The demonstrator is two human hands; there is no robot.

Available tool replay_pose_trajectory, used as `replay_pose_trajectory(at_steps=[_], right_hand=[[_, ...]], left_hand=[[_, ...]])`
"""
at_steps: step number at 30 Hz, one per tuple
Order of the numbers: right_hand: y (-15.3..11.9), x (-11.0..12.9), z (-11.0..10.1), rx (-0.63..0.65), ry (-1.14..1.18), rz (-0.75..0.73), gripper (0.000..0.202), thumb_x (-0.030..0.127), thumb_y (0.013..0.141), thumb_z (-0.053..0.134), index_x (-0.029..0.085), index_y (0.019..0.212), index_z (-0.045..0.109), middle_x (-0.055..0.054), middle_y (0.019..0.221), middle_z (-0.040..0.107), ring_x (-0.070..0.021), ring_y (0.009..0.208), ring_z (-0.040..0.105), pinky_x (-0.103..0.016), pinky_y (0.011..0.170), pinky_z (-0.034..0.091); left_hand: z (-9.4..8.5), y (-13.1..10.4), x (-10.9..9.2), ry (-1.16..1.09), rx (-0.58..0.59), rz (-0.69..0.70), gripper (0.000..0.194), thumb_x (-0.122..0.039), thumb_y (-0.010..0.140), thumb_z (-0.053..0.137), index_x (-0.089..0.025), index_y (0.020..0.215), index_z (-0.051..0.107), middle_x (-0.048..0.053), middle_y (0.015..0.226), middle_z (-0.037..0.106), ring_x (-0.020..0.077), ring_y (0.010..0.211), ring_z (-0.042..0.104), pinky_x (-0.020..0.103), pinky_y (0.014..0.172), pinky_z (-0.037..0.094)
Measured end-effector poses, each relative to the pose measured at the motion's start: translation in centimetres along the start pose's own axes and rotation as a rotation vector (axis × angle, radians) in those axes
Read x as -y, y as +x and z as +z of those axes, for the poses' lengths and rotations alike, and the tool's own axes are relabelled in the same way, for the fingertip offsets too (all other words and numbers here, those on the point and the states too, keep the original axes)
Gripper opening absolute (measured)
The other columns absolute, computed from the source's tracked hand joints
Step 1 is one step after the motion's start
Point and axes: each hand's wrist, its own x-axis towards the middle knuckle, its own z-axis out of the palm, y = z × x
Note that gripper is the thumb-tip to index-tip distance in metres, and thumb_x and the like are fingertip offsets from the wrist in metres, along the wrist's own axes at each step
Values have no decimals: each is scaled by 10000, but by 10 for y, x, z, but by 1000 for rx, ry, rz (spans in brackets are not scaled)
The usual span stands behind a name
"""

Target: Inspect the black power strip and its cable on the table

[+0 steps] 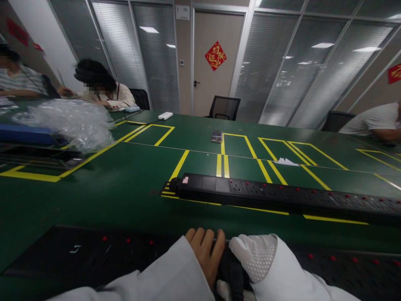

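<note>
A long black power strip (78, 251) with red dots along it crosses the bottom of the head view. Bare fingers of my left hand (205, 253) are wrapped over its far edge, near the middle. Right beside it, my right hand (257, 255), in a white glove with a dotted texture, is closed around a black plug (232, 271) over the same strip. Sleeves and the hands hide much of the plug and part of the strip. Farther off lies a second black power strip (260, 188), with sockets and red dots facing up.
Yellow tape outlines mark the green table (125, 200). Clear plastic wrap (69, 121) and a blue object (26, 133) lie at left. A small box (216, 136), a white device (165, 116) and white paper (285, 161) lie farther back. Other people sit at left and right.
</note>
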Motion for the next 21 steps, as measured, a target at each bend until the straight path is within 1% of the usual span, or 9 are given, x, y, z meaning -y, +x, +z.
replay_pose_trajectory(at_steps=[3,7,9,11,12,16,17,19,21], right_hand=[[3,-3,-5,-7,63,-50,159,203,698,535,247,618,406,61,489,448,-156,350,425,-332,524,22],[6,-5,-11,107,60,-52,112,214,708,518,245,650,428,63,512,497,-156,376,480,-322,503,23],[7,-5,-13,112,53,-49,115,201,707,525,242,657,431,65,506,502,-152,381,492,-323,499,26],[6,-5,-15,98,40,-74,138,229,729,527,236,649,416,57,491,492,-142,371,477,-325,488,41],[6,-4,-15,111,35,-80,147,244,739,527,232,646,414,49,496,493,-138,375,475,-325,479,54],[2,1,-2,257,69,-15,112,247,761,549,230,676,477,40,552,532,-138,438,504,-291,433,167],[1,2,2,282,83,2,118,274,775,559,228,686,497,40,566,540,-135,453,505,-277,430,215],[-1,4,9,304,100,12,206,378,828,553,209,711,530,33,605,549,-119,493,502,-255,467,335],[-5,3,8,321,123,4,288,450,875,511,180,786,562,19,689,564,-101,560,512,-260,546,429]], left_hand=[[0,0,0,-16,61,3,238,-184,878,494,-192,1108,554,47,845,580,208,717,537,339,651,383],[-2,0,0,-3,39,0,239,-132,892,451,-206,1088,567,42,852,583,199,724,535,322,648,375],[-3,0,0,-11,51,-3,246,-136,886,458,-203,1098,562,43,852,581,202,725,534,323,645,375],[-3,0,0,-26,81,5,264,-169,862,495,-186,1119,552,52,858,579,213,729,532,343,662,383],[-4,0,1,-29,84,10,271,-178,855,503,-181,1121,551,52,856,579,215,729,532,350,670,385],[-2,0,0,-14,36,4,258,-108,886,425,-190,1091,557,31,823,583,191,697,536,329,625,373],[-2,0,0,-15,38,2,259,-104,888,419,-190,1091,556,30,823,586,190,693,538,329,617,371],[-1,1,0,-27,66,0,252,-131,877,452,-187,1101,552,38,837,592,199,696,541,339,616,374],[-1,1,0,-34,87,2,258,-153,866,476,-182,1112,549,48,840,592,209,698,541,349,621,377]])
